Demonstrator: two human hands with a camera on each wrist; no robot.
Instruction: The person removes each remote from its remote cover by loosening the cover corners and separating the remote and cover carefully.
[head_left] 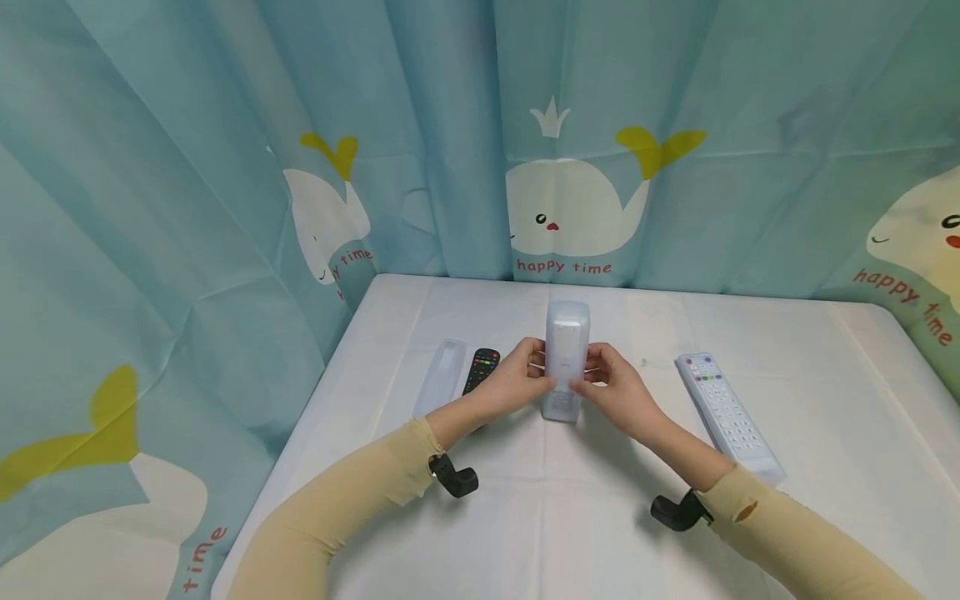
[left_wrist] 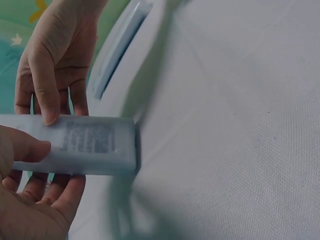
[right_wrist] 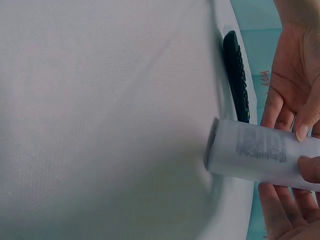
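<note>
room: front tabletop [head_left: 558,533] | obstacles: centre held remote [head_left: 567,354], left black remote [head_left: 483,365], right white remote [head_left: 729,410]

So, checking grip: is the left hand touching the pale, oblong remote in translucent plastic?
Touching: in the left wrist view, the left hand grips the remote, thumb against its surface.

The held remote [head_left: 567,354] is whitish, the curtain [head_left: 450,192] whale-patterned.

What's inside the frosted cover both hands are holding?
Inside the frosted cover there seems to be a pale remote; a blurry printed label shows on the side in view. Its opposite side faces away, so that can't be seen.
</note>
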